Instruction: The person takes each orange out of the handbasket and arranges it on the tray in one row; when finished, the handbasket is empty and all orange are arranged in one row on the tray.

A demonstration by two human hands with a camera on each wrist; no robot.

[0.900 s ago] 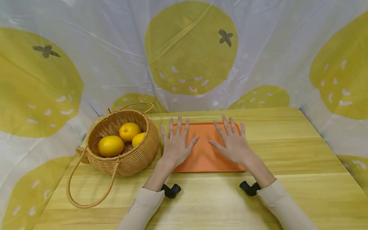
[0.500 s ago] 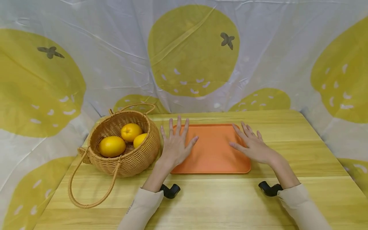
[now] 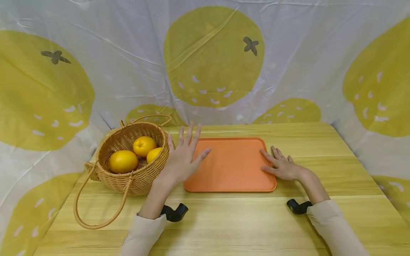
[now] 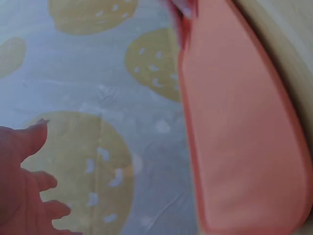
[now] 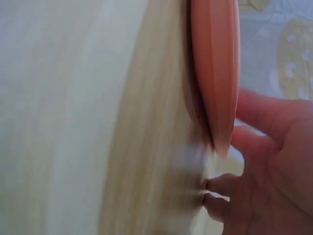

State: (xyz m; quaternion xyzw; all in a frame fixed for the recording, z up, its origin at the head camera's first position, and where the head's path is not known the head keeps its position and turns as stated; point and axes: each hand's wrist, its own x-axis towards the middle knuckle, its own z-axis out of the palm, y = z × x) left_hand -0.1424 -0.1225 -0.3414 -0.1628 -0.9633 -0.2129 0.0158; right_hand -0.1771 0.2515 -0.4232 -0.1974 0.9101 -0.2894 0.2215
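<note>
An orange rectangular tray (image 3: 230,165) lies flat on the table. At its right edge is my right hand (image 3: 283,169), its thumb and forefinger by the rim and the other fingers reaching down beside it. The right wrist view shows that thumb (image 5: 259,110) against the tray's side; whether it presses there I cannot tell. My left hand (image 3: 179,161) hovers with spread fingers between the tray's left end and a wicker basket (image 3: 144,183). Nothing is in its grasp, and the left wrist view shows it (image 4: 14,181) apart from the tray.
Inside the basket lie an orange-yellow fruit (image 3: 123,161), a second fruit (image 3: 145,145) and a third (image 3: 154,155), partly hidden by the rim. One basket handle (image 3: 96,226) droops onto the wooden table (image 3: 230,220). Behind hangs a fruit-print cloth (image 3: 294,53).
My right hand has moved right, off the tray's surface, and lowered to its right edge. The left hand has shifted left towards the basket. Tray and basket stay in place.
</note>
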